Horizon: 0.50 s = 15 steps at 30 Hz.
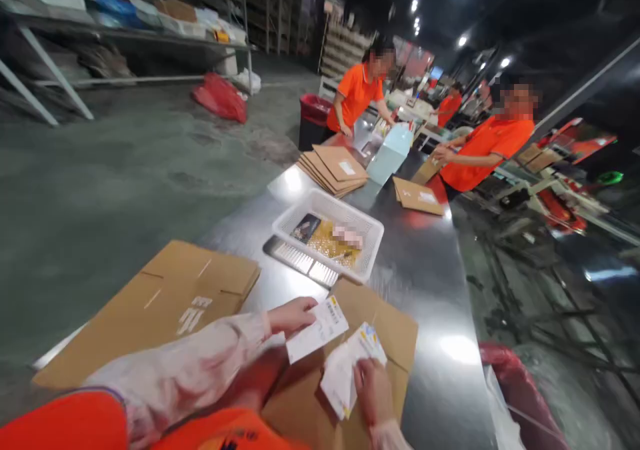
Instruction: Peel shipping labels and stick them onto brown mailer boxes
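Note:
My left hand (293,316) pinches the edge of a white printed label (320,329) with a barcode, held above a flat brown cardboard box (395,327). To its right, my right hand (374,390) has its fingers closed on a stack of white labels (350,370), several of them overlapping, over the same cardboard. Another folded cardboard box (150,303) with white print lies on the metal table at my left. Beyond my hands stands a white plastic basket (375,233) holding a dark packet and yellowish items.
Cardboard stacks (333,170) and flat boxes (419,197) lie farther along the metal table (435,277), near a pale blue box (393,153). Two people in orange shirts work at the far end. A red-lined bin (525,397) stands at the right edge.

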Tool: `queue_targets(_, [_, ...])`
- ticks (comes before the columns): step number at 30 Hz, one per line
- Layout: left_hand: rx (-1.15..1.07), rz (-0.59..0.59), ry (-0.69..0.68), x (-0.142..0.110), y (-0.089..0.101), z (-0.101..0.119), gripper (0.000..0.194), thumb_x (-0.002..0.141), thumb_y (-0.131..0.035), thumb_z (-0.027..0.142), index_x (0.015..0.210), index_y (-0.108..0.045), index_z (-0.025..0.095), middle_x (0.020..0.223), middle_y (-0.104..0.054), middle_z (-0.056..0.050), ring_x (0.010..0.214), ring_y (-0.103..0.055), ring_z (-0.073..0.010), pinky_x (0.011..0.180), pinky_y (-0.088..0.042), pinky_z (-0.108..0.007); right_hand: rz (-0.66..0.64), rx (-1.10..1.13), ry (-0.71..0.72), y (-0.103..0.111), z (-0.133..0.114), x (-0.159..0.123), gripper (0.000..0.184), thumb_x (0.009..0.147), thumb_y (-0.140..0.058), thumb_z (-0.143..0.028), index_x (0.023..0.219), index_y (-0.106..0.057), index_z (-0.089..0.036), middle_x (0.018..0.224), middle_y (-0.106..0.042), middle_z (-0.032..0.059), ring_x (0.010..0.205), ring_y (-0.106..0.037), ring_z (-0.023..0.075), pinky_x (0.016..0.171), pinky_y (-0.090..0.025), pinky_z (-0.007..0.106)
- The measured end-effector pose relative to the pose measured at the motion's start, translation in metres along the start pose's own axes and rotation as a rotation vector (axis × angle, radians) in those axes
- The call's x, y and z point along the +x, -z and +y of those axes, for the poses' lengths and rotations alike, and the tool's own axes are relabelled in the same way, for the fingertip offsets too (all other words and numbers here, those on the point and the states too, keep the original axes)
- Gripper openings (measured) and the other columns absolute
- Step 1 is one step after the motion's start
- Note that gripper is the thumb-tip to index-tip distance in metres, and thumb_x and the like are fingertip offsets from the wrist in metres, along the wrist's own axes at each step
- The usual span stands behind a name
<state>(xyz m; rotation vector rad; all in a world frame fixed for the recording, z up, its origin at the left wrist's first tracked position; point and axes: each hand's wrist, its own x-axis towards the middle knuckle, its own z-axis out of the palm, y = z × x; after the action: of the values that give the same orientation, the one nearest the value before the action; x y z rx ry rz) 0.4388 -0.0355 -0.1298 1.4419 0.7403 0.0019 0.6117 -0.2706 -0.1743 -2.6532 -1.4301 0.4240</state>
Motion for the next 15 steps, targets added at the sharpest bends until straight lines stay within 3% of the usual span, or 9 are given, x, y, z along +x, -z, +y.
queue_targets(5, [0.308, 0.017, -0.057, -0.007, -0.038, -0.008, 0.028, 0.077, -0.049, 0.007, 0.097, -0.066, 0.013, 0.099, -0.068, -0.005, 0.101, -0.059, -0.0228, 0.085, -0.044, -0.027, -0.040, -0.017, -0.069, 0.011, -0.029, 0.008, 0.023, 0.089, -0.045, -0.015, 0.089, -0.067, -0.013, 0.098, -0.065, 0.0164, 0.097, -0.058, 0.0271, 0.084, -0.040, 0.034])
queue_targets(10, [0.546, -0.047, -0.166, -0.011, -0.065, -0.002, 0.025, 0.084, -0.054, 0.015, 0.105, -0.069, 0.017, 0.105, -0.070, -0.006, 0.105, -0.060, -0.0257, 0.089, -0.043, -0.031, 0.020, 0.030, -0.036, -0.001, -0.022, 0.011, 0.028, 0.087, -0.036, -0.005, 0.094, -0.063, -0.012, 0.108, -0.060, 0.0187, 0.108, -0.051, 0.0278, 0.091, -0.036, 0.038])
queue_targets(15, [0.671, -0.038, -0.187, -0.002, -0.094, 0.003, 0.019, 0.084, -0.065, 0.031, 0.089, -0.070, 0.013, 0.090, -0.070, -0.007, 0.088, -0.065, -0.0209, 0.083, -0.049, -0.035, -0.065, 0.184, -0.016, 0.006, 0.005, 0.036, 0.018, 0.088, -0.041, -0.014, 0.081, -0.057, -0.015, 0.080, -0.063, 0.0091, 0.076, -0.059, 0.0201, 0.071, -0.044, 0.031])
